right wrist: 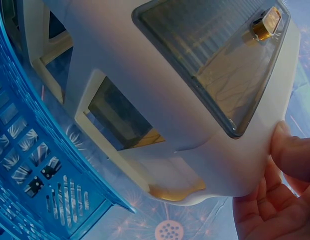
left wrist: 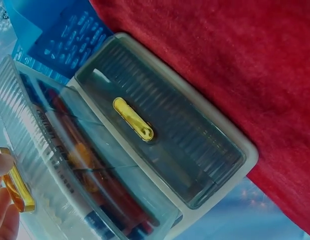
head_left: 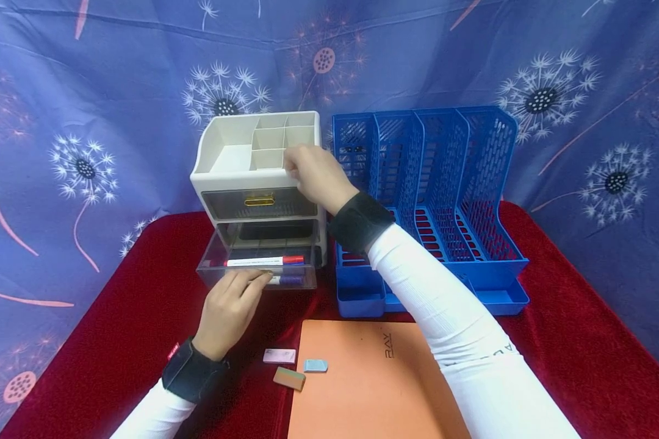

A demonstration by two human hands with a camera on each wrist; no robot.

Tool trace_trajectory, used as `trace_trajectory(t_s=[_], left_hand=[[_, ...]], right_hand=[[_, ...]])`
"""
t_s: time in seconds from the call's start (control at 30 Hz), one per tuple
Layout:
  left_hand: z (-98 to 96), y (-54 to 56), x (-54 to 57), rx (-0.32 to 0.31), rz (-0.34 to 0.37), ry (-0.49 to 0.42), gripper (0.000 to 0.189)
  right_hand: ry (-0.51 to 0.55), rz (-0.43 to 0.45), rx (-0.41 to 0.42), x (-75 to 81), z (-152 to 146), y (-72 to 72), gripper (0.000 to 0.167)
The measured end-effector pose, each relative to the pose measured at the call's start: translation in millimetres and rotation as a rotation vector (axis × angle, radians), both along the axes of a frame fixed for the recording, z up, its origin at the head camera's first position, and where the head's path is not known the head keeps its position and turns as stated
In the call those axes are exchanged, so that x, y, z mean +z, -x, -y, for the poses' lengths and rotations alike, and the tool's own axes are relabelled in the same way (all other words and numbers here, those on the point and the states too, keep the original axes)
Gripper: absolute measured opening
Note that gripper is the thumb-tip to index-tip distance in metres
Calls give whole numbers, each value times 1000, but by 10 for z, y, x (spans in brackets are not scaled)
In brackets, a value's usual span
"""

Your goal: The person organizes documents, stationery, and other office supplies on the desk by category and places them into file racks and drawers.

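At eight o'clock the left hand [head_left: 229, 311] pinches the handle [left wrist: 19, 190], seemingly the best hold on the light-looking, stiff drawer [left wrist: 37, 155]; at twelve the right hand [head_left: 320, 175] grips the organizer [head_left: 241, 180].

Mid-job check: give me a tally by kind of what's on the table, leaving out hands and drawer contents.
Erasers: 3 (pink, blue, brown-and-green)
Orange folder: 1
Blue rack: 1
White organizer: 1
Total: 6
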State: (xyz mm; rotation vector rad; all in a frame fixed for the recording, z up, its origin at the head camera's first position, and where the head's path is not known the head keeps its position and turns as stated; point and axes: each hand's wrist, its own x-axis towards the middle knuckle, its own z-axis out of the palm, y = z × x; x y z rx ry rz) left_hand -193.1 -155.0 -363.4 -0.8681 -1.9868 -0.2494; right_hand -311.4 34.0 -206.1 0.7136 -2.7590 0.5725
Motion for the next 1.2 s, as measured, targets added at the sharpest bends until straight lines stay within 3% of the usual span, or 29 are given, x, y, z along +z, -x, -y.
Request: trace_trajectory(t_s=[0.17, 0.33, 0.47, 0.83, 1.2], left_hand=[[12, 58, 18, 6, 33, -2, 31], [18, 115, 43, 45, 111, 24, 19], [6, 181, 45, 68, 154, 22, 27], [-59, 344, 53, 61, 184, -28, 28], [-74, 516, 54, 92, 206, -51, 25]], right_hand=[[-3, 6, -5, 8, 9, -3, 6], [-3, 3, -4, 11, 9, -3, 6], [-4, -3, 0, 10, 11, -6, 7], [-4, -1, 0, 7, 16, -2, 6], [-11, 3, 3, 14, 9, 5, 6]])
